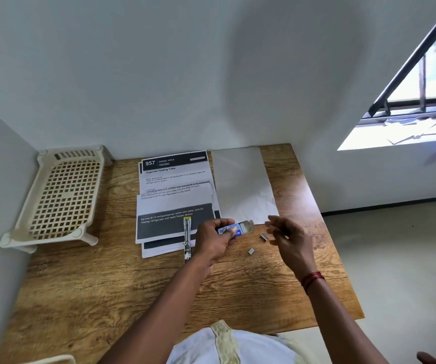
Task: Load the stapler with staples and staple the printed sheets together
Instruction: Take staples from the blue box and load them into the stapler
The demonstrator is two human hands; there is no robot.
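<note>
My left hand (215, 239) grips a small blue and white staple box (235, 228), whose inner tray sticks out to the right. My right hand (289, 236) hovers just right of the box with its fingers loosely bent and slightly blurred; whether it pinches anything I cannot tell. Two short staple strips (263, 236) (251, 251) lie on the wooden table (106, 285) between my hands. The stapler (187, 239) lies flipped open, its metal channel facing up, on the lower edge of the printed sheets (174, 195).
A blank white sheet (240, 182) lies right of the printed stack. A cream plastic lattice rack (59, 195) stands at the table's left, against the wall. The table's right edge drops to the floor. A window is at the upper right.
</note>
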